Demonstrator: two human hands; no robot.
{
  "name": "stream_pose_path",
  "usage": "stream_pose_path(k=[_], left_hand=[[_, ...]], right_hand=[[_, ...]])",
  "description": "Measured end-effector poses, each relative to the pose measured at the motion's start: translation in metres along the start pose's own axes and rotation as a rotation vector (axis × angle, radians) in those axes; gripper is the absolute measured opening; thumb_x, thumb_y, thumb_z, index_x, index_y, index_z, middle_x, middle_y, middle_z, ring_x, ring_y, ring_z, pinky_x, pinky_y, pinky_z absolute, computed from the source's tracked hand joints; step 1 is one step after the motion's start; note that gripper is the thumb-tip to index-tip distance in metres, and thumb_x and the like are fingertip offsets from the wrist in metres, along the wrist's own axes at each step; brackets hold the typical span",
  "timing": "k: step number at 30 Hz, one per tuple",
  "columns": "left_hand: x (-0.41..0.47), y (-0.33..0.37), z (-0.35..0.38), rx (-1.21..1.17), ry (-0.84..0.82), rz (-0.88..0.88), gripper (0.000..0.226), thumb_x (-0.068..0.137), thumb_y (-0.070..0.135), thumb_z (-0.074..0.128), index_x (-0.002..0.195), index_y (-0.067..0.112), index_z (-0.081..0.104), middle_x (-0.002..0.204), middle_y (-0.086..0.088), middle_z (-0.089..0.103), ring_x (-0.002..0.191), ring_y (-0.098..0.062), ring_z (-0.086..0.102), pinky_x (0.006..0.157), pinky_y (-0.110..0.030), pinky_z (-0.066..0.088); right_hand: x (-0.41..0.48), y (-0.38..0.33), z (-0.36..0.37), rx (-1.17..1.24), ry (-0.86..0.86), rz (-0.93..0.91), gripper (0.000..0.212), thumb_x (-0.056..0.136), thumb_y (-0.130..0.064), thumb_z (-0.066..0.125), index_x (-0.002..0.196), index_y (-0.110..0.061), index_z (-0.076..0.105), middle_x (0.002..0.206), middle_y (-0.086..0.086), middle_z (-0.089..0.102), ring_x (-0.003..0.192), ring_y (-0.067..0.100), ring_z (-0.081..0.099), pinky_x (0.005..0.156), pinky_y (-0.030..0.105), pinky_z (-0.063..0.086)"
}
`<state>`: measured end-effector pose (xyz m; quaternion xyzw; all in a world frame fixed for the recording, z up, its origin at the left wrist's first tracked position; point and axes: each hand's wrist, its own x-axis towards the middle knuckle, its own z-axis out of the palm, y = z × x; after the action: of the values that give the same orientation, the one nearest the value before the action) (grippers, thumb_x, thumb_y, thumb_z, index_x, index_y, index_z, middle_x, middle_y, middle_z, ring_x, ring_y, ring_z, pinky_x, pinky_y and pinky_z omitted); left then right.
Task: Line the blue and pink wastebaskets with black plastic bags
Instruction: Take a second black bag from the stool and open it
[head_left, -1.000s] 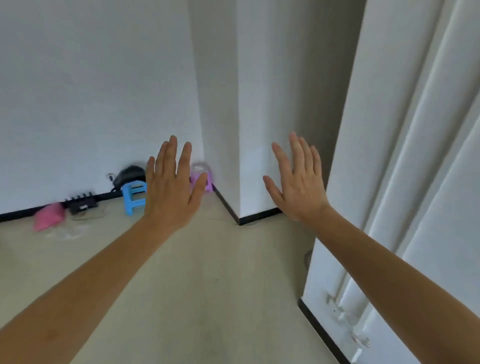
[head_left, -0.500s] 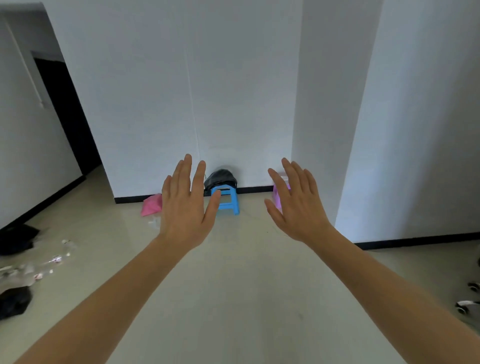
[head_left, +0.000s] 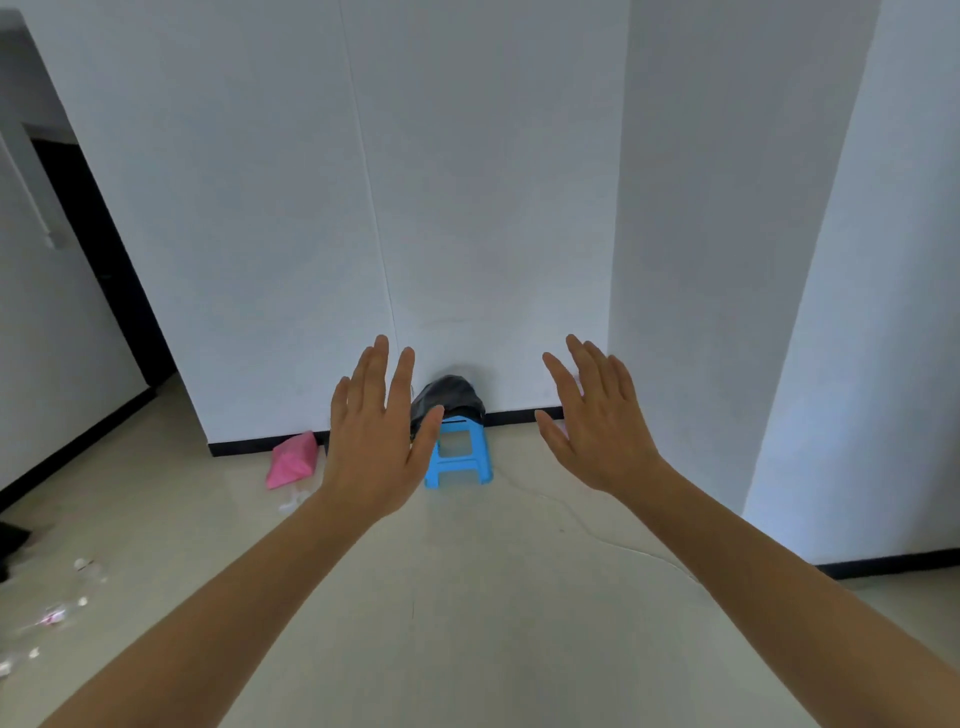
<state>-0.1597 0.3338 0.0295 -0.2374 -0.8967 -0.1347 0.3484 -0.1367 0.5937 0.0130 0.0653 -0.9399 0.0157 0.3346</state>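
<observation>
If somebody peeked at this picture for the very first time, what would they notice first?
Two bare, open hands held up in the middle: the left hand and the right hand, holding nothing. Between them, far off by the white wall, stands a small blue stool with something black on top. A pink thing lies on the floor to its left.

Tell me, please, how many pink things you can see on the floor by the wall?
1 clearly: a pink bag-like item lies by the baseboard, left of the blue stool. A faint pink sliver shows behind the right hand, so another may be hidden.
</observation>
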Motion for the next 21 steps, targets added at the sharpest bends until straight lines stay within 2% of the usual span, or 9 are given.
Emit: stream_pose_path(k=[6, 14, 21], left_hand=[[0.085, -0.114, 0.089, 0.075, 0.02, -0.006, 0.067, 0.098, 0.045, 0.038, 0.152, 0.009, 0.023, 0.16, -0.018, 0.015, 0.145, -0.035, 0.018, 0.112, -0.056, 0.025], [0.2, -0.291, 0.224, 0.107, -0.068, -0.101, 0.07, 0.096, 0.048, 0.033, 0.151, 0.006, 0.025, 0.159, -0.021, 0.015, 0.145, -0.038, 0.018, 0.111, -0.058, 0.027], [0.344, -0.374, 0.357, 0.053, -0.17, -0.078, 0.07, 0.096, 0.048, 0.03, 0.152, 0.006, 0.022, 0.159, -0.021, 0.011, 0.146, -0.037, 0.016, 0.111, -0.056, 0.027]], right_hand=[[0.147, 0.005, 0.117, 0.055, -0.023, 0.001, 0.064, 0.1, -0.041, 0.043, 0.153, -0.009, 0.027, 0.161, 0.021, 0.017, 0.148, 0.038, 0.019, 0.119, 0.054, 0.017], [0.33, -0.005, 0.303, -0.05, -0.156, -0.117, 0.066, 0.099, -0.043, 0.042, 0.154, -0.011, 0.025, 0.162, 0.02, 0.013, 0.148, 0.037, 0.017, 0.119, 0.053, 0.016], [0.457, 0.048, 0.426, -0.041, -0.219, -0.028, 0.064, 0.1, -0.043, 0.041, 0.154, -0.011, 0.026, 0.162, 0.021, 0.014, 0.148, 0.037, 0.018, 0.119, 0.051, 0.021]])
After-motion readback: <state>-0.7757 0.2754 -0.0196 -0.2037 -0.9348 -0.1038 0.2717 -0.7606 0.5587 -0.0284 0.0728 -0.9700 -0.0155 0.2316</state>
